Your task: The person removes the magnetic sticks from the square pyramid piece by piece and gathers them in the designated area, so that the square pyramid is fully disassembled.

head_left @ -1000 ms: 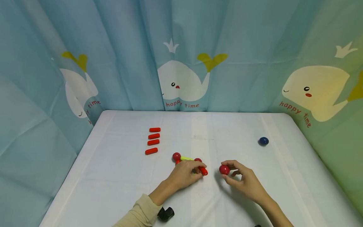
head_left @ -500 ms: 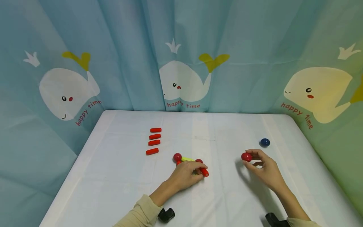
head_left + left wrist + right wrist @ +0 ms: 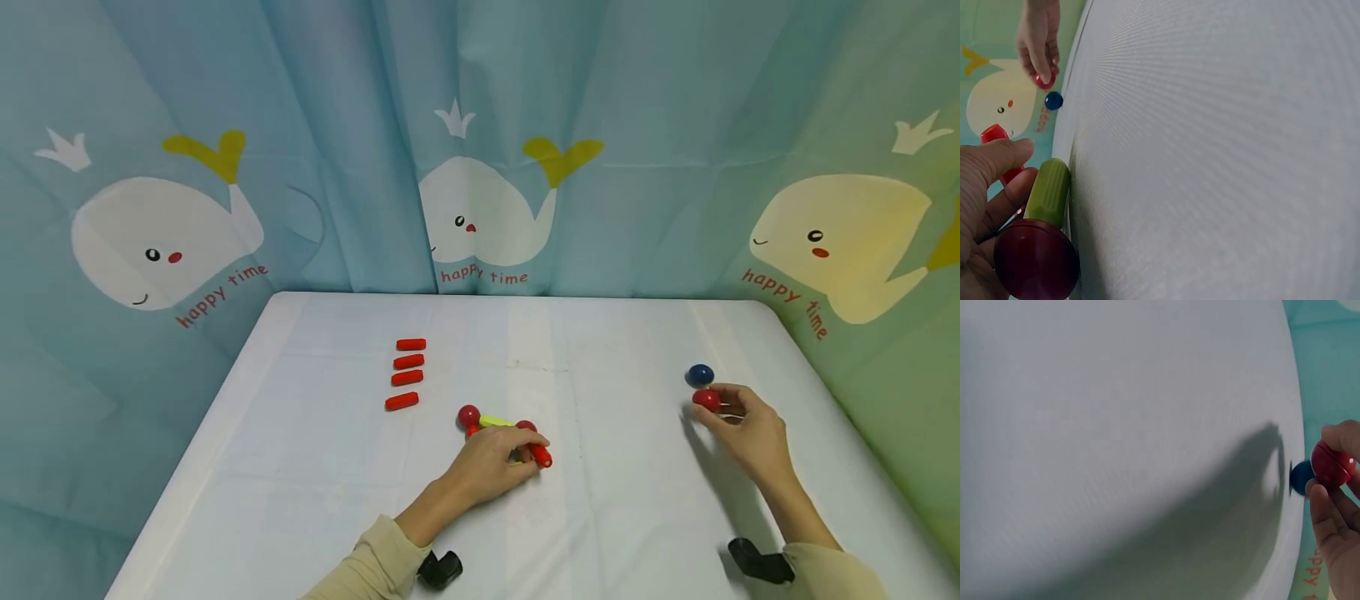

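Observation:
My right hand [image 3: 750,429] pinches a red ball [image 3: 706,401] between thumb and fingers, just in front of a blue ball [image 3: 701,375] on the table. In the right wrist view the red ball [image 3: 1333,464] partly covers the blue ball [image 3: 1301,477]. My left hand [image 3: 491,458] holds a red stick [image 3: 540,455] that belongs to a cluster of balls and sticks. A red ball [image 3: 468,416] and a yellow-green stick [image 3: 496,421] of the cluster show beyond the hand. Close up, the left wrist view has a green stick [image 3: 1048,192] joined to a dark red ball [image 3: 1036,259].
Several loose red sticks [image 3: 407,377] lie in a column on the left of the white table [image 3: 300,467]. A whale-printed curtain [image 3: 360,150] hangs behind and beside it. Black wrist devices [image 3: 757,560] sit under both forearms.
My right hand has carried the red ball away from the cluster, rightward and farther back, to the blue ball. The left hand keeps its place on the cluster.

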A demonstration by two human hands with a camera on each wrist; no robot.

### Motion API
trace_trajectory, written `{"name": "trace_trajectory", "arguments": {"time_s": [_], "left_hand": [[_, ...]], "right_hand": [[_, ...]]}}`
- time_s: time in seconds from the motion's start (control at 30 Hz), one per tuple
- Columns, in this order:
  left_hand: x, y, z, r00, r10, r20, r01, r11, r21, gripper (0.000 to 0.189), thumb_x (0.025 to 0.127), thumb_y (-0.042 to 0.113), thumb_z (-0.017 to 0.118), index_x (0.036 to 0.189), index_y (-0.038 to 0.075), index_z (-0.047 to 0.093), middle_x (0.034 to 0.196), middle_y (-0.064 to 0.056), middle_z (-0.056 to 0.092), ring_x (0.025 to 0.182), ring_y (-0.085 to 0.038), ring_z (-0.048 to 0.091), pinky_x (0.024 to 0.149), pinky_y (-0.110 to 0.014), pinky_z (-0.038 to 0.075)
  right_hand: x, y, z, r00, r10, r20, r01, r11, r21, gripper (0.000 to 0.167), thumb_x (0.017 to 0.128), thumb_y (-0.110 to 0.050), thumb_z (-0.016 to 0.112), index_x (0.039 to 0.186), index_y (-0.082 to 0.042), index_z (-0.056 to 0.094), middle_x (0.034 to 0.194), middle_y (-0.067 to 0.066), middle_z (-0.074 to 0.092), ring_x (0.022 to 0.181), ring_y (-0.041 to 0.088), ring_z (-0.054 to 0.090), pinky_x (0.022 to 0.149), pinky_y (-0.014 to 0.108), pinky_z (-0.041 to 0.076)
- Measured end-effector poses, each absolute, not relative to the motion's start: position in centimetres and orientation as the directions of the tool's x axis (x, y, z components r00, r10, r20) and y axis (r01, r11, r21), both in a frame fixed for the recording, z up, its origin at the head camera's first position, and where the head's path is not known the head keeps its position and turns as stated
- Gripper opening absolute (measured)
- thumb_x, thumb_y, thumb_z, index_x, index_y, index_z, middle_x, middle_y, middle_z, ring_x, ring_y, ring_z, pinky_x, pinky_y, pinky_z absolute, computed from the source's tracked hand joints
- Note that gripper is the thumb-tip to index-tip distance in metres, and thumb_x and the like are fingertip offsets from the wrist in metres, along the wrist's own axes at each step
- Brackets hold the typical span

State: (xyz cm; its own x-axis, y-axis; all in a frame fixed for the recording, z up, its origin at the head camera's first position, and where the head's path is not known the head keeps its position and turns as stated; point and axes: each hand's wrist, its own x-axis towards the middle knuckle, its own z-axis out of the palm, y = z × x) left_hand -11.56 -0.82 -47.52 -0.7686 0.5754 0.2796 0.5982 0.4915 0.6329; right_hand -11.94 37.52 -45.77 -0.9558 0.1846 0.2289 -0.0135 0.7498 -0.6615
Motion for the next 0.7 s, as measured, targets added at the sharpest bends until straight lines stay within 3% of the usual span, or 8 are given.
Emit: {"name": "trace_trajectory", "arguments": {"time_s": [0.13, 0.17, 0.27, 0.37, 0.6, 0.7], "left_hand": [[-11.6, -0.9, -47.6, -0.764, 0.578, 0.286, 0.604, 0.487, 0.631, 0.026, 0.088, 0.009, 0.077, 0.113, 0.014, 0.076, 0.084, 0.009, 0.072, 0.074, 0.004, 0.059, 0.069, -0.007, 0.040], [-11.6, -0.9, -47.7, -0.764, 0.578, 0.286, 0.605, 0.487, 0.629, 0.026, 0.088, 0.009, 0.077, 0.113, 0.014, 0.076, 0.084, 0.010, 0.072, 0.074, 0.004, 0.059, 0.069, -0.007, 0.040], [-11.6, -0.8, -47.8, -0.768, 0.577, 0.278, 0.599, 0.491, 0.633, 0.026, 0.088, 0.009, 0.077, 0.113, 0.015, 0.076, 0.083, 0.011, 0.071, 0.073, 0.005, 0.058, 0.068, -0.007, 0.040], [-11.6, -0.8, -47.9, -0.772, 0.577, 0.267, 0.589, 0.492, 0.641, 0.026, 0.087, 0.008, 0.077, 0.112, 0.015, 0.076, 0.081, 0.012, 0.070, 0.073, 0.005, 0.057, 0.067, -0.008, 0.040], [-11.7, -0.8, -47.9, -0.771, 0.580, 0.263, 0.590, 0.497, 0.636, 0.026, 0.088, 0.009, 0.077, 0.113, 0.015, 0.076, 0.080, 0.012, 0.069, 0.073, 0.003, 0.059, 0.068, -0.008, 0.040], [-11.7, -0.8, -47.8, -0.771, 0.577, 0.271, 0.594, 0.498, 0.631, 0.026, 0.088, 0.009, 0.077, 0.113, 0.015, 0.076, 0.082, 0.011, 0.070, 0.073, 0.003, 0.059, 0.069, -0.008, 0.040]], "right_hand": [[-12.5, 38.4, -46.1, -0.955, 0.232, 0.187, 0.060, 0.765, -0.642, 0.051, 0.092, -0.023, 0.078, 0.126, 0.010, 0.058, 0.114, 0.034, 0.066, 0.077, -0.021, 0.044, 0.065, 0.003, 0.040], [-12.7, 38.6, -46.2, -0.954, 0.240, 0.179, 0.073, 0.767, -0.638, 0.052, 0.092, -0.023, 0.077, 0.126, 0.010, 0.057, 0.115, 0.035, 0.065, 0.078, -0.015, 0.051, 0.064, 0.004, 0.040], [-13.1, 39.0, -46.4, -0.953, 0.257, 0.162, 0.105, 0.778, -0.619, 0.051, 0.093, -0.022, 0.076, 0.126, 0.012, 0.056, 0.116, 0.036, 0.064, 0.084, 0.015, 0.067, 0.062, 0.005, 0.039], [-13.3, 39.3, -46.6, -0.956, 0.257, 0.141, 0.121, 0.785, -0.608, 0.051, 0.094, -0.021, 0.075, 0.126, 0.014, 0.055, 0.117, 0.038, 0.062, 0.099, 0.046, 0.065, 0.060, 0.007, 0.038], [-13.4, 39.5, -46.9, -0.954, 0.276, 0.119, 0.153, 0.784, -0.602, 0.055, 0.095, -0.023, 0.073, 0.129, 0.014, 0.052, 0.118, 0.039, 0.061, 0.104, 0.050, 0.063, 0.060, 0.008, 0.038], [-13.4, 39.3, -46.7, -0.944, 0.308, 0.115, 0.181, 0.779, -0.600, 0.059, 0.096, -0.027, 0.072, 0.133, 0.014, 0.050, 0.123, 0.039, 0.059, 0.108, 0.051, 0.062, 0.070, 0.019, 0.043]]}}
